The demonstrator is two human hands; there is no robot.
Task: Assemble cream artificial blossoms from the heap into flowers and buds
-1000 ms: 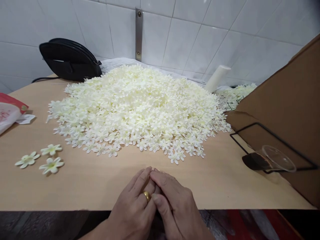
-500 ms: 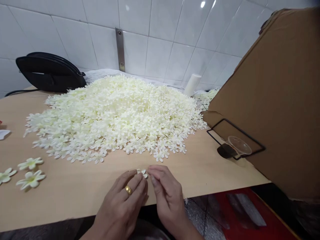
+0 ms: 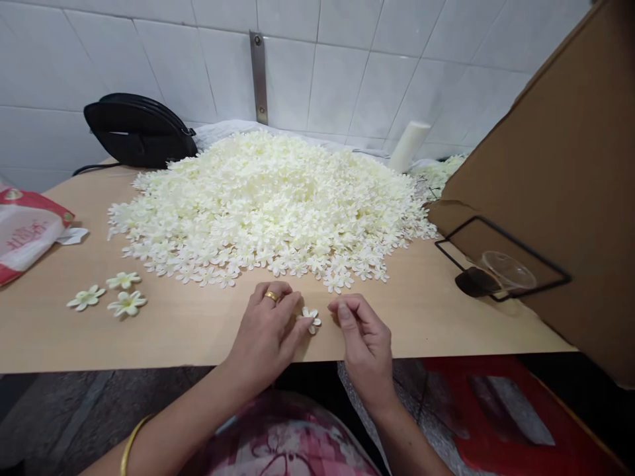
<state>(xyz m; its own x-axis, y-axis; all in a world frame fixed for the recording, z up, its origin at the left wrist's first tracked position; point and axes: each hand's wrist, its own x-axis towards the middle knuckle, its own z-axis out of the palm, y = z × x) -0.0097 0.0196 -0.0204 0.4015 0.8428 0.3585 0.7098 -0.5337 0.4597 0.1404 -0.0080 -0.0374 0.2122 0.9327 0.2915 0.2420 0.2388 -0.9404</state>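
My left hand (image 3: 265, 327), a gold ring on one finger, pinches a small white artificial flower (image 3: 312, 320) between thumb and fingers, low over the table's front part. Just right of it, apart from the flower, my right hand (image 3: 366, 340) has thumb and forefinger pressed together; anything between them is too small to make out. Beyond both hands spreads a large heap of white and pale yellow artificial flowers (image 3: 278, 205). Off to the left, 3 bigger flowers (image 3: 127, 303) lie by themselves on the wooden table (image 3: 198, 330).
A black bag (image 3: 141, 132) and a white cylinder (image 3: 409, 147) stand behind the heap near the tiled wall. At left lies a red and white packet (image 3: 30, 231). A cardboard box (image 3: 555, 165) rises at right, beside a black wire frame (image 3: 520, 238) with a clear round piece.
My hands have moved apart, and more of the flower shows at my left fingertips. The head view has shifted, bringing the red and white packet and my forearms into sight.
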